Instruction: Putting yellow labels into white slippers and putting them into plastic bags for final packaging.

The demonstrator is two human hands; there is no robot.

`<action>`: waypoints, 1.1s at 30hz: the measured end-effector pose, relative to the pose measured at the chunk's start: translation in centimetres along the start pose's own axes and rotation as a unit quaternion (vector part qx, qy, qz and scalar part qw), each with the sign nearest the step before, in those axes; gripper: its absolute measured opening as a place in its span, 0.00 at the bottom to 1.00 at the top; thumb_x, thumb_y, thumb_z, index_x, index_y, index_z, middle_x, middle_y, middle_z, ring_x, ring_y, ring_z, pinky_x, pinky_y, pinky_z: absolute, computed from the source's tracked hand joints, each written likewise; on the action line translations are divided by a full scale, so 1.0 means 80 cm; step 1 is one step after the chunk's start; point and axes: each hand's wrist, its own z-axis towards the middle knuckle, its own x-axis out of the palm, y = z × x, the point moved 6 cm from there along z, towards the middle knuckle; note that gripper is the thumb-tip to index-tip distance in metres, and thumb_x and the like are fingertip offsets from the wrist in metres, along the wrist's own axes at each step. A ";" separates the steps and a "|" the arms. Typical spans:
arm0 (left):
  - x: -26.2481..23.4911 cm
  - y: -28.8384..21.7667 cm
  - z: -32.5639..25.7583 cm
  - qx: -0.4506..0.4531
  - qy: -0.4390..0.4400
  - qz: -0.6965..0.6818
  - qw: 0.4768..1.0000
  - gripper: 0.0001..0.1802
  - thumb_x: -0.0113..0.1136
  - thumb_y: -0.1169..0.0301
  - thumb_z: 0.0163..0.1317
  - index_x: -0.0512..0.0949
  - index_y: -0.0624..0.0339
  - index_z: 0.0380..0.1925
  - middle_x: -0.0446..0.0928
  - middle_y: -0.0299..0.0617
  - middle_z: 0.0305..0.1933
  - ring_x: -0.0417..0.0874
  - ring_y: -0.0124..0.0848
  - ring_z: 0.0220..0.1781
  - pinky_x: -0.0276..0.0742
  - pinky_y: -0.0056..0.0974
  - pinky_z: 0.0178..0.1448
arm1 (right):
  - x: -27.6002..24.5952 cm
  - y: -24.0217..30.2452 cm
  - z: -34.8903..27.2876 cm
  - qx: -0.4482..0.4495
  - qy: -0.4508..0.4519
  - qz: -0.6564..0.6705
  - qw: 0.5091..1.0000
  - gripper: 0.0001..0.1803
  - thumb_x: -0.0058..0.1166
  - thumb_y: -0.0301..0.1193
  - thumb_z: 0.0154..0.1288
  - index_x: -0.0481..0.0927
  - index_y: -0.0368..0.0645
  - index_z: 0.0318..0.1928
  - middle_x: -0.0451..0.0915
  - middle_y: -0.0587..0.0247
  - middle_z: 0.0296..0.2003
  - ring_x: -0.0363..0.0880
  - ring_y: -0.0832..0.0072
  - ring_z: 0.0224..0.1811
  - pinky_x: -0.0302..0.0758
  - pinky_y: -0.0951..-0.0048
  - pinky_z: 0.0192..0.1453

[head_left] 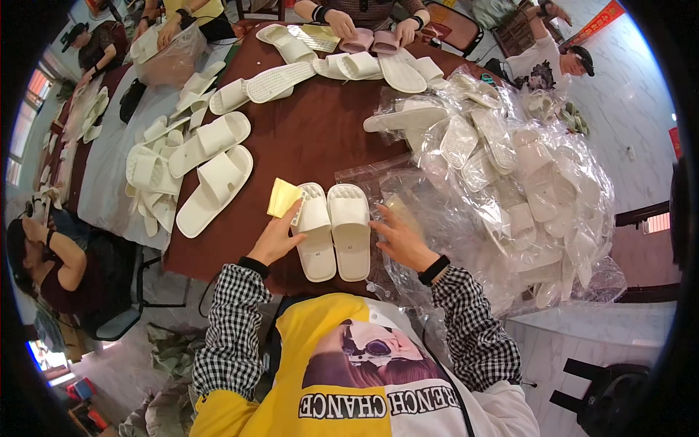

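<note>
A pair of white slippers lies lengthwise away from the person on the brown table, between the nearer, half-curled left hand, its grip on a yellow slip unclear, and the open-fingered right hand.

A head-worn fisheye looks down on the table from close above.

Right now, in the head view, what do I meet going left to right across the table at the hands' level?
Piled cream slippers → loose cream slide slipper → left hand → paired left slipper → paired right slipper → right hand → bagged slippers.
</note>
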 end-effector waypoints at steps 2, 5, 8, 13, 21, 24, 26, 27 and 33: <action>-0.001 -0.001 -0.003 -0.015 -0.002 0.001 1.000 0.43 0.64 0.69 0.56 0.56 0.56 0.71 0.68 0.63 0.64 0.70 0.55 0.65 0.68 0.45 0.67 | 0.000 0.012 0.001 -0.005 0.005 0.003 1.000 0.26 0.60 0.25 0.55 0.72 0.44 0.57 0.65 0.50 0.63 0.67 0.54 0.61 0.69 0.58 0.63; -0.004 -0.004 -0.008 -0.014 -0.022 0.008 1.000 0.41 0.63 0.69 0.57 0.58 0.57 0.71 0.68 0.62 0.65 0.70 0.54 0.66 0.67 0.46 0.67 | 0.008 0.032 0.008 -0.053 0.045 0.000 0.998 0.26 0.59 0.25 0.55 0.72 0.43 0.56 0.66 0.53 0.61 0.69 0.57 0.60 0.72 0.62 0.61; -0.002 -0.005 -0.011 -0.019 -0.024 -0.001 1.000 0.40 0.63 0.70 0.58 0.58 0.56 0.70 0.69 0.61 0.65 0.70 0.54 0.66 0.67 0.46 0.68 | 0.018 0.039 0.005 -0.074 0.078 -0.025 0.994 0.25 0.59 0.25 0.56 0.73 0.41 0.56 0.68 0.54 0.59 0.70 0.57 0.59 0.71 0.61 0.61; -0.013 -0.013 -0.023 0.011 -0.070 -0.030 0.997 0.36 0.62 0.70 0.60 0.62 0.55 0.69 0.71 0.59 0.63 0.72 0.51 0.66 0.67 0.44 0.67 | 0.021 0.026 -0.003 -0.070 0.049 -0.035 0.996 0.23 0.60 0.26 0.55 0.73 0.37 0.53 0.71 0.55 0.55 0.72 0.57 0.56 0.72 0.62 0.60; -0.023 -0.040 -0.051 -0.048 -0.176 -0.124 0.975 0.15 0.57 0.73 0.65 0.79 0.63 0.51 0.83 0.47 0.44 0.83 0.29 0.42 0.76 0.30 0.47 | 0.000 -0.045 -0.007 0.134 0.055 0.124 0.982 0.20 0.54 0.29 0.65 0.74 0.36 0.57 0.75 0.54 0.53 0.75 0.62 0.55 0.73 0.67 0.58; -0.008 -0.055 -0.058 -0.052 -0.140 -0.247 0.957 0.14 0.54 0.76 0.67 0.79 0.64 0.50 0.82 0.39 0.43 0.82 0.24 0.43 0.75 0.29 0.47 | -0.002 -0.059 -0.003 0.241 0.051 0.447 0.860 0.20 0.53 0.31 0.69 0.74 0.37 0.58 0.77 0.59 0.50 0.78 0.71 0.49 0.75 0.71 0.54; 0.000 -0.056 -0.061 -0.055 -0.138 -0.270 0.951 0.14 0.54 0.77 0.67 0.79 0.64 0.51 0.82 0.40 0.44 0.82 0.24 0.44 0.75 0.29 0.47 | -0.014 -0.048 0.004 0.236 0.066 0.490 0.837 0.19 0.52 0.32 0.70 0.74 0.37 0.58 0.77 0.61 0.50 0.77 0.74 0.49 0.75 0.73 0.55; 0.003 -0.057 -0.062 -0.057 -0.135 -0.293 0.945 0.15 0.54 0.77 0.66 0.79 0.64 0.52 0.82 0.41 0.44 0.82 0.24 0.44 0.75 0.28 0.47 | -0.026 -0.033 0.007 0.232 0.079 0.530 0.811 0.18 0.50 0.32 0.72 0.75 0.37 0.58 0.77 0.62 0.49 0.77 0.78 0.49 0.75 0.74 0.56; 0.009 -0.089 -0.061 -0.048 -0.112 -0.298 0.947 0.20 0.57 0.77 0.64 0.76 0.59 0.57 0.80 0.42 0.47 0.81 0.24 0.44 0.76 0.30 0.49 | -0.070 0.029 0.024 0.081 0.137 0.382 0.910 0.18 0.50 0.28 0.71 0.75 0.39 0.59 0.79 0.60 0.49 0.78 0.75 0.49 0.75 0.73 0.56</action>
